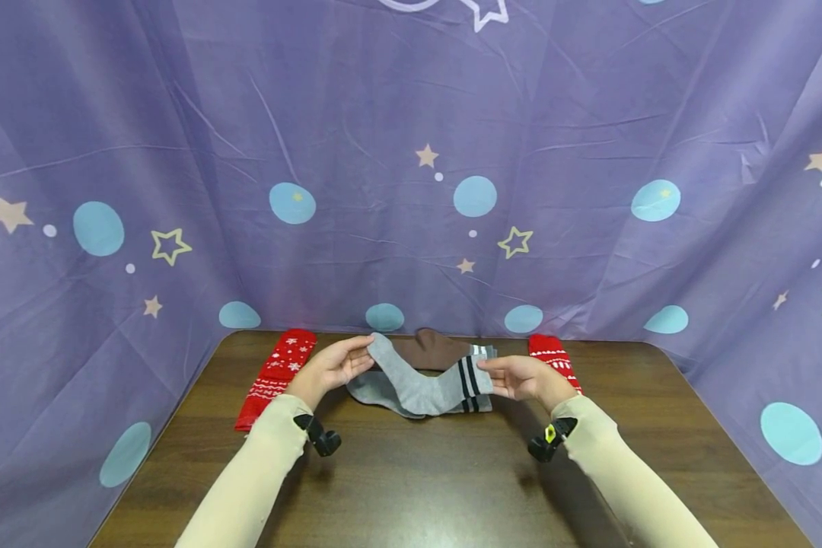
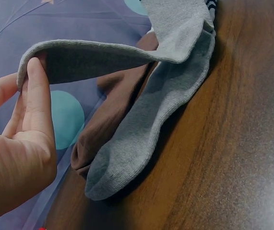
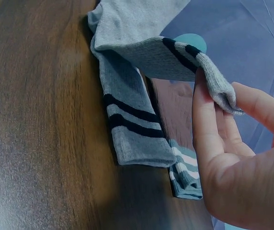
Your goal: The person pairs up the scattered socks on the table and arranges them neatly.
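A grey sock with two black stripes is lifted at both ends, its heel sagging low in the middle. My left hand pinches the toe end. At the striped cuff, my right hand grips the edge between thumb and fingers. A second grey sock lies flat on the table beneath it; its black-striped cuff shows in the right wrist view. Just behind lies a brown sock, whose cuff has white and grey-green stripes. The lifted sock partly hides both.
A red sock with white snowflakes lies on the wooden table at the left. Another red patterned sock is at the right, partly behind my right wrist. A purple curtain hangs along the table's back and sides.
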`<state>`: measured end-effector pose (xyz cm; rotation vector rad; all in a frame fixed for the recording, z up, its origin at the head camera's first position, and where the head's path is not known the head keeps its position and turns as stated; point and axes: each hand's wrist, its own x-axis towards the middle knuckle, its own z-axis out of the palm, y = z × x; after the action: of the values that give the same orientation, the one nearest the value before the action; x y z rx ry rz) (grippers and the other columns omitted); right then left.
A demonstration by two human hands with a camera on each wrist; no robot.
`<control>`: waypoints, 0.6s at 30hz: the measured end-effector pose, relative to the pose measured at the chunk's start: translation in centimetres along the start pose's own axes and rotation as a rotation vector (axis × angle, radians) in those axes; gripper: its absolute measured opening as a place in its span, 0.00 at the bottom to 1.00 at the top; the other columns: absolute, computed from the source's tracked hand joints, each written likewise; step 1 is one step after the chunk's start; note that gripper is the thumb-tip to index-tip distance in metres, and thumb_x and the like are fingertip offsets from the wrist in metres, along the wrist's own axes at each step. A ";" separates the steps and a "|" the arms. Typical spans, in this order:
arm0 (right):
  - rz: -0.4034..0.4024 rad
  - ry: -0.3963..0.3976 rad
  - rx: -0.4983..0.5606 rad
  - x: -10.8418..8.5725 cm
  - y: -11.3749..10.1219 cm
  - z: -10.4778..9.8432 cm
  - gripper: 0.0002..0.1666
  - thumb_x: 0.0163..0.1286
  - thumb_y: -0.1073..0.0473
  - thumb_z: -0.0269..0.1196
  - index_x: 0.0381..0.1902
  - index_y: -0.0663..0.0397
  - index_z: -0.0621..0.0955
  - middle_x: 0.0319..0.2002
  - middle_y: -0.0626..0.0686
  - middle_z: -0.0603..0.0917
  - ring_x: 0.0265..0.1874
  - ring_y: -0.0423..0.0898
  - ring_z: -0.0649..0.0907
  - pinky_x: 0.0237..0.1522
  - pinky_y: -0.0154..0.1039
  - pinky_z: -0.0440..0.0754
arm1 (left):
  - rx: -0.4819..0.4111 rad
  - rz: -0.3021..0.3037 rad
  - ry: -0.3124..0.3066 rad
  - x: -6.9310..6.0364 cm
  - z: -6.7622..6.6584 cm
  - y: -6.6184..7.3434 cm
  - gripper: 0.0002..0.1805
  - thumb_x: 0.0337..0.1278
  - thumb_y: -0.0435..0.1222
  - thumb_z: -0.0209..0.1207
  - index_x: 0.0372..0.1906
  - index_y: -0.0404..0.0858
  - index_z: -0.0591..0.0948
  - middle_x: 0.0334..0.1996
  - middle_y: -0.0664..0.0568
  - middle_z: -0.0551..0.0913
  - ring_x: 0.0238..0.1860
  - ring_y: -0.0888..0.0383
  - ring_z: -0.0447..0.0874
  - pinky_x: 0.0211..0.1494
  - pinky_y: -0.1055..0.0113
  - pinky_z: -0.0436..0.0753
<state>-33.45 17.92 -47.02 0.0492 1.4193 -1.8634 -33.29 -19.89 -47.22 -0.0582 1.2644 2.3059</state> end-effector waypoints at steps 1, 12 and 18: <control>-0.002 0.000 -0.002 0.0 0.0 0.1 0.23 0.82 0.64 0.47 0.34 0.48 0.86 0.33 0.45 0.90 0.35 0.38 0.87 0.44 0.31 0.88 | 0.002 -0.002 -0.001 0.0 0.0 0.0 0.24 0.80 0.30 0.42 0.32 0.43 0.88 0.29 0.54 0.90 0.31 0.63 0.89 0.39 0.72 0.89; 0.010 0.003 0.001 0.6 0.0 0.6 0.22 0.82 0.64 0.48 0.33 0.48 0.86 0.33 0.45 0.89 0.35 0.38 0.87 0.44 0.32 0.88 | 0.089 0.058 -0.042 0.0 -1.0 -0.5 0.09 0.71 0.35 0.60 0.33 0.47 0.87 0.30 0.58 0.89 0.32 0.67 0.88 0.42 0.76 0.87; 0.005 0.013 -0.014 0.8 -0.2 1.1 0.21 0.82 0.63 0.49 0.32 0.47 0.85 0.32 0.45 0.89 0.35 0.38 0.87 0.43 0.32 0.88 | 0.078 0.077 -0.093 0.3 -1.7 -0.5 0.02 0.64 0.38 0.67 0.35 0.46 0.88 0.31 0.57 0.89 0.33 0.66 0.89 0.43 0.75 0.88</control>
<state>-33.66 16.62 -46.83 0.0584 1.4396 -1.8525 -33.67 -20.89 -48.62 0.1253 1.3287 2.2923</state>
